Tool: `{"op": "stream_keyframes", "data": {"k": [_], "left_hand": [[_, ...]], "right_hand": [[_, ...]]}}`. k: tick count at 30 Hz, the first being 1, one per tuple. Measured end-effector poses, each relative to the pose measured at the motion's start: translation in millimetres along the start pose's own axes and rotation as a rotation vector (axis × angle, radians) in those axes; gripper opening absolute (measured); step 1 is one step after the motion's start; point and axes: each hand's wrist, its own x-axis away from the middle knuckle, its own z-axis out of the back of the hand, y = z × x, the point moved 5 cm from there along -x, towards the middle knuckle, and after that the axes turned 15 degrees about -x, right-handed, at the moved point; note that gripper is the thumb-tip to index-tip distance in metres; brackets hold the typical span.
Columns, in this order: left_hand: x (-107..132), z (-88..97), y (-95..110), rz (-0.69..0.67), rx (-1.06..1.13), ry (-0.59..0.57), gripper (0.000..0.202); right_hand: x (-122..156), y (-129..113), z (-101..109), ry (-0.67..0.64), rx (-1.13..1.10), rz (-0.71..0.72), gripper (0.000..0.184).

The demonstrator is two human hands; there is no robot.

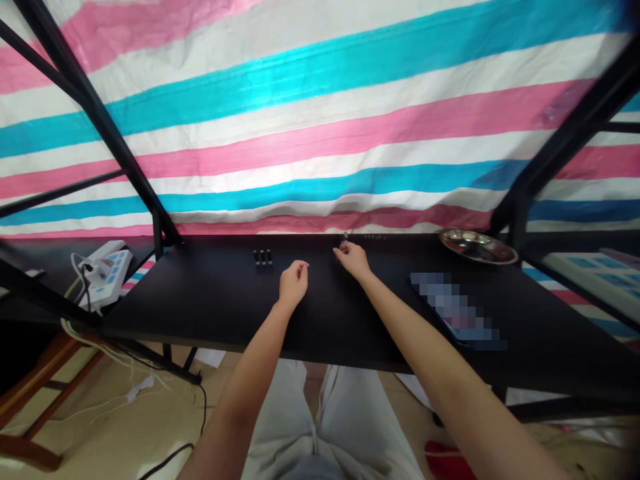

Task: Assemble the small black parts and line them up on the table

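My right hand (pixel 354 260) is at the back middle of the black table (pixel 225 303), its fingers drawn together in a pinch. Just beyond its fingertips are small shiny pieces (pixel 345 236), too small to name. Whether the fingers grip one of them is hidden. To the left and nearer to me, my left hand (pixel 293 285) hovers over or rests on the table with thumb and fingers pressed together. Anything inside it cannot be made out. Three short dark cylinders with pale ends (pixel 263 257) stand in a row left of that hand.
Several tiny pieces (pixel 375 237) lie along the back edge. A round metal dish (pixel 477 259) sits at the back right, and a blurred-out flat object (pixel 456 310) nearer. Black frame bars (pixel 100 120) flank the table. A white power strip (pixel 107 277) with cables lies left.
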Motion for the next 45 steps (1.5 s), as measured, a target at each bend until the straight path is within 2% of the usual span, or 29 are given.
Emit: {"op": "stream_keyframes", "data": {"k": [3,7,19,26,30,39,45], "left_hand": [[0.3,-1.8,-0.4,-0.015,-0.024,-0.006,0.02],[0.9,-2.1,2.4,-0.042,-0.063,-0.02,0.02],[1.9,-1.5,8.7,-0.076,-0.116,-0.053,0.02],[4.2,-5.2,12.8,-0.134,-0.117,-0.104,0.018],[5.6,-5.7,15.0,-0.147,-0.124,-0.129,0.018],[6.5,-5.8,13.7,-0.135,-0.16,-0.143,0.018],[6.0,-6.8,12.7,-0.132,-0.182,-0.156,0.018]], "right_hand": [[-8.1,2.5,5.5,0.016,0.139,-0.001,0.015],[-12.3,3.2,3.4,-0.015,0.219,-0.014,0.015],[-19.8,11.5,-5.7,-0.048,0.294,-0.034,0.014],[-23.3,18.6,-4.2,-0.14,0.293,-0.04,0.017],[-24.2,22.0,1.1,-0.089,0.315,-0.077,0.022],[-26.2,20.1,4.2,0.0,0.348,-0.186,0.016],[-26.4,20.9,4.0,-0.003,0.296,-0.223,0.011]]}}
